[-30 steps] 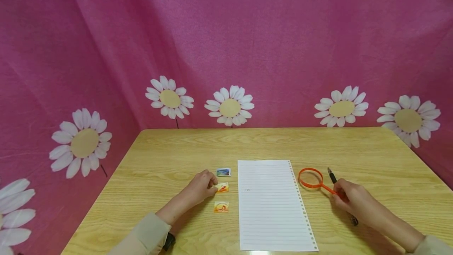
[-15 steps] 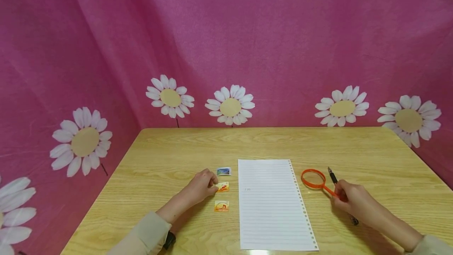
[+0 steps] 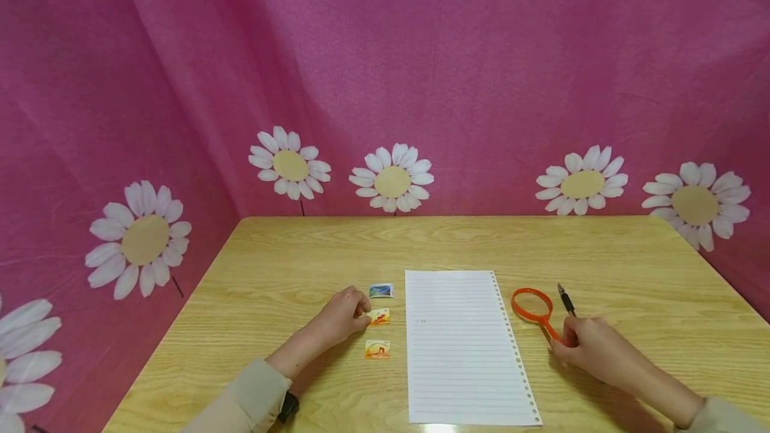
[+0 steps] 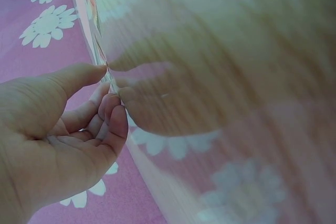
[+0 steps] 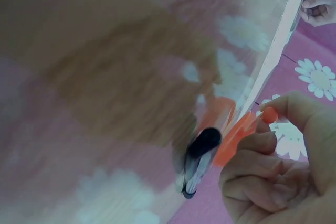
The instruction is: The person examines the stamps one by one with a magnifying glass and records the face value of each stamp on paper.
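My right hand [image 3: 601, 347] pinches the handle end of an orange magnifying glass [image 3: 546, 321] between thumb and forefinger. Its round lens ring points away, and the glass lies at or just above the table. A black pen [image 3: 566, 301] lies partly hidden beneath that hand; its dark end shows in the right wrist view. At the left, my left hand [image 3: 339, 316] rests on the table with loosely bent fingers. Its thumb and fingertips, slightly apart, touch the left edge of a yellow-red stamp [image 3: 380, 317]. A blue stamp [image 3: 381, 291] lies behind it, another yellow-red stamp [image 3: 377, 349] in front.
A lined sheet of paper [image 3: 463, 366] with punched holes along its right edge lies between the hands, with small faint writing at its left. The wooden table [image 3: 457, 239] ends at a pink cloth [image 3: 481, 85] printed with white daisies.
My right hand has shifted slightly left and toward me, turning the magnifying glass so its handle points more toward me. The lens moved slightly right. My left hand and the stamps stay put.
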The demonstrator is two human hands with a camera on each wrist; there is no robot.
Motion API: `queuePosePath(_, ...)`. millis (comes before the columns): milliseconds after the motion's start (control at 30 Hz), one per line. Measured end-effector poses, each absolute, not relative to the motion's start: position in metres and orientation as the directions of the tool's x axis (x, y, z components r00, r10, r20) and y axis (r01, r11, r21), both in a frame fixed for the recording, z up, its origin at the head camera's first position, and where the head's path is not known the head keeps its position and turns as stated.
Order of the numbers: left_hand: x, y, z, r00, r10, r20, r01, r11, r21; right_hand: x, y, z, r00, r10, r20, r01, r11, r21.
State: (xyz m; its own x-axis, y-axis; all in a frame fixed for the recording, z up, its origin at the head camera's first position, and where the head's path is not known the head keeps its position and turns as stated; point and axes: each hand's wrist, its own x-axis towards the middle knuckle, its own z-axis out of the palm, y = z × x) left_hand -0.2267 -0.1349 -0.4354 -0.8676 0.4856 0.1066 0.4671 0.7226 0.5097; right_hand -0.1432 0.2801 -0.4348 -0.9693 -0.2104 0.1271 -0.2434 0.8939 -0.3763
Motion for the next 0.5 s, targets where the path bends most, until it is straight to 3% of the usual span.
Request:
queuePosePath(300,-0.2252,-0.1353,-0.4350,-0.873,0.480,0.085,0.448,0.721,0.528,-0.1432,0.2719,-0.4370,-0.977,-0.211,0.033,-0.207,0.903,-0.376)
queuePosePath(500,-0.2257,-0.1354,-0.4354,-0.877,0.473,0.079,0.440,0.727,0.527,-0.1434,0.2711,-0.4409,-0.966,-0.256,0.032,-0.249,0.894,-0.373)
